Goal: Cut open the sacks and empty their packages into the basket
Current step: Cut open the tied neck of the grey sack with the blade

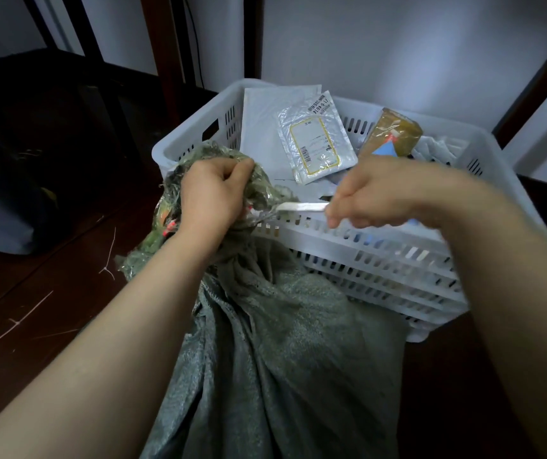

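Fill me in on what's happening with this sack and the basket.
A person is cutting open a grey-green woven sack in front of a white basket. The left hand grips the sack's bunched, tied neck while the right hand holds a light-coloured blade with its tip at that neck. The basket already holds packages, among them a white mailer, a clear labelled pouch and a brown taped parcel.
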### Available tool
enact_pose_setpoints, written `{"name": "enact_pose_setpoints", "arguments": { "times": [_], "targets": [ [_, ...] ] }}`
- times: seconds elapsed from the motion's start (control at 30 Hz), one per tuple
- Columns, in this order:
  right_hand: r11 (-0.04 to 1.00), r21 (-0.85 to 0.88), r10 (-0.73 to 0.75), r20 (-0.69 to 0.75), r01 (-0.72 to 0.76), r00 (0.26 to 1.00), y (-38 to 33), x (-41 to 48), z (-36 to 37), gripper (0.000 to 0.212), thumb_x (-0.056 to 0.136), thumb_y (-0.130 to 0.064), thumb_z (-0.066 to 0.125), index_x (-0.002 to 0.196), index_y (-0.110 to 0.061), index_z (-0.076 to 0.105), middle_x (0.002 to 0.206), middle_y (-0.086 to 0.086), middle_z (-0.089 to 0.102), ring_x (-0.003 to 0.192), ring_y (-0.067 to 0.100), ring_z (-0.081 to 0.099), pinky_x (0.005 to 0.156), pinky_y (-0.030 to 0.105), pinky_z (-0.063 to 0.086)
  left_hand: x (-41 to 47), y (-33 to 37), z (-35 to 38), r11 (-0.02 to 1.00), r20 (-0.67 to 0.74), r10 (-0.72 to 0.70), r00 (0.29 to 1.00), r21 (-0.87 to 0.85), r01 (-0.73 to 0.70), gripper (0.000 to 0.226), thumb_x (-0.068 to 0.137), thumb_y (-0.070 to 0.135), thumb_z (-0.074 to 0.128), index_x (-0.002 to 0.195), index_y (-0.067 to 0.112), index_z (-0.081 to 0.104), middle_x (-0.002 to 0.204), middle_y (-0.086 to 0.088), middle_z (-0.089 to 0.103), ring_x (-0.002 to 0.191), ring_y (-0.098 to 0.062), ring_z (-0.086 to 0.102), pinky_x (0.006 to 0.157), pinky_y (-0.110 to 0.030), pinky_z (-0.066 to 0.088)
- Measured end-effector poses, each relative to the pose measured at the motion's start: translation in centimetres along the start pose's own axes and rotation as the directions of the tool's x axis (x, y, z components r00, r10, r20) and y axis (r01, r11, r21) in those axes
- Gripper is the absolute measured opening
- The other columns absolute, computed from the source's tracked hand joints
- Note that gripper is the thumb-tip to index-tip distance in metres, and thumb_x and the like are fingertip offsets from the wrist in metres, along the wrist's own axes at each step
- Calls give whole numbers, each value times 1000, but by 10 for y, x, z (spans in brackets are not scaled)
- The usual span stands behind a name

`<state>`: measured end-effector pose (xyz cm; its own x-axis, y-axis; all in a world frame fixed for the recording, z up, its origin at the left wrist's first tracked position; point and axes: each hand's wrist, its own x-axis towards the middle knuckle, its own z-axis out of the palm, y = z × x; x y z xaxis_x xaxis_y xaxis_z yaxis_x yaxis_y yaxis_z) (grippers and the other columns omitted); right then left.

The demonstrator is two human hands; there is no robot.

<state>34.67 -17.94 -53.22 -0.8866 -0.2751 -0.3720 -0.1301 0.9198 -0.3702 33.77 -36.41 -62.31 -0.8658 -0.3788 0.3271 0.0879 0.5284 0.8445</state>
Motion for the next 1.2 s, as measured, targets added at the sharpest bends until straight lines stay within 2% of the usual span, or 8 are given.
{"name": "enact_pose_setpoints", "arguments": {
  "times": [0.07,0.17,0.33,0.5,0.67,0.83,0.97,1.2],
  "targets": [
    [968,239,54,91,-74,994,25,0,-16,22,82,-20,67,61,-15,64,50,1,44,40,11,27,40,17,20,-2,0,-1,984,67,-118,991,-125,126,43,91,36,59,81,-5,65,59,-17,53,48,-19,45,54,-28,39],
    [853,511,64,102,-107,993,51,8,-14,16,84,-18,63,72,-8,61,46,-1,37,34,7,19,36,14,13,-6,10,-3,898,172,-239,956,-335,285,31,92,30,61,76,4,67,62,-13,61,44,-18,49,51,-24,40],
    [517,856,104,-63,0,993,34,36,23,27,83,-35,68,77,-9,61,64,1,65,30,4,18,32,12,15,-11,31,-5,769,369,-250,895,-486,415,25,93,32,56,87,9,64,62,-4,67,52,-16,58,56,-22,49],
    [397,912,62,-139,104,988,10,45,46,32,77,-23,77,72,-12,48,43,-7,42,30,4,20,35,13,12,-13,30,-13,830,493,-163,854,-401,389,38,78,52,67,94,17,70,84,-3,72,75,-18,63,77,-31,52],
    [384,900,172,-288,205,942,3,51,46,23,81,-12,73,70,-10,53,56,0,47,30,3,28,34,15,21,-15,30,-14,871,495,-187,848,-316,376,72,52,20,83,119,5,59,79,-6,73,70,-14,69,79,-29,55],
    [136,965,331,-258,224,908,5,60,49,23,86,-5,66,70,-8,49,54,2,41,29,6,25,32,15,19,-19,39,-8,870,455,-178,872,-342,356,35,67,0,79,99,-2,65,55,2,66,43,-4,56,46,-13,48],
    [-70,976,361,-170,208,917,4,64,53,22,89,-1,60,71,-8,51,34,-7,39,26,4,24,31,11,17,-24,40,-2,889,428,-172,887,-321,327,22,71,-3,77,91,-3,67,56,0,63,37,0,50,41,-11,42],
    [178,984,128,-55,32,990,3,50,47,27,83,-37,63,73,-14,53,58,-2,46,31,7,25,33,12,19,-26,35,-8,931,516,-131,847,-230,284,6,78,13,74,80,8,71,71,-3,66,61,-7,54,57,-12,45]
  ]
}}
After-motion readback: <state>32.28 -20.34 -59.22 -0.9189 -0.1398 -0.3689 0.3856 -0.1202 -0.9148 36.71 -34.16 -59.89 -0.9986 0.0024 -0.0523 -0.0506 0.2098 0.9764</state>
